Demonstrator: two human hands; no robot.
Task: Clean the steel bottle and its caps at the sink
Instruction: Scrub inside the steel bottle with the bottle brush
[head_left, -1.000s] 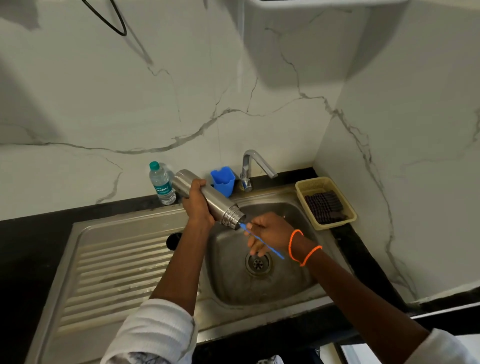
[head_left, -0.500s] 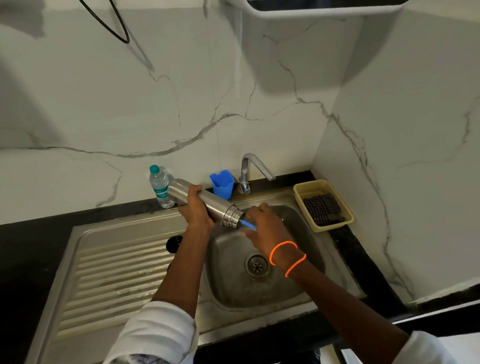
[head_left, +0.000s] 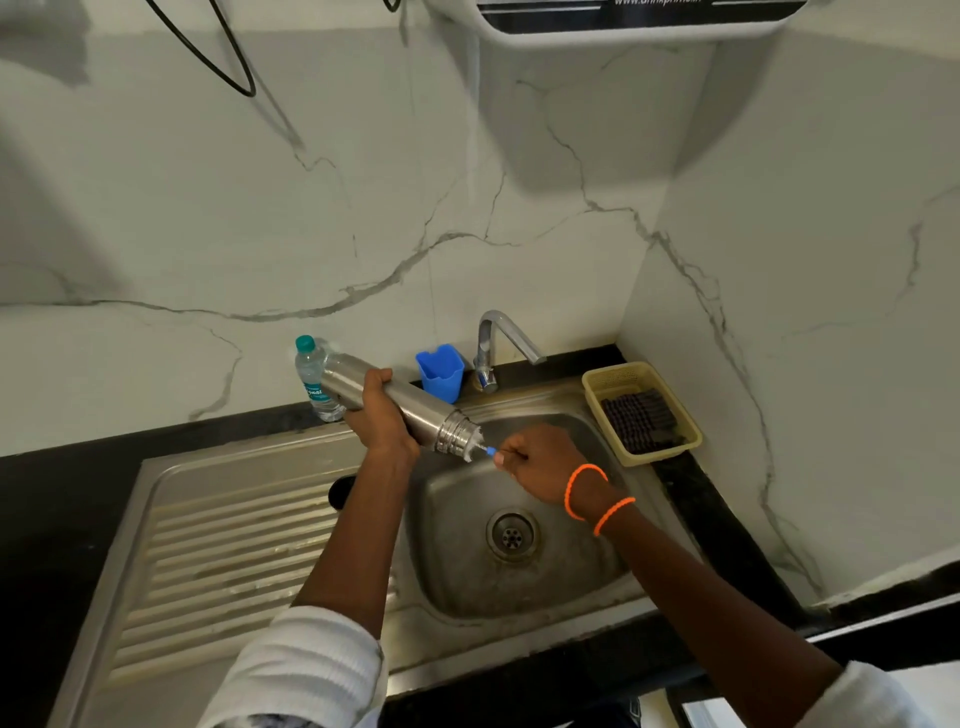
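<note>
The left hand (head_left: 382, 415) grips the cylindrical steel bottle (head_left: 400, 402), tilted mouth-down above the stainless sink basin (head_left: 597, 561). The right hand (head_left: 540, 462) pinches a thin blue-handled brush (head_left: 488, 450), inserted at the bottle's mouth.

A plastic water bottle (head_left: 311, 379) stands against the marble wall (head_left: 363, 208); a blue cup (head_left: 440, 372) sits just left of the tap (head_left: 498, 343) — a yellow basket (head_left: 642, 413) holds dark pieces at right.
</note>
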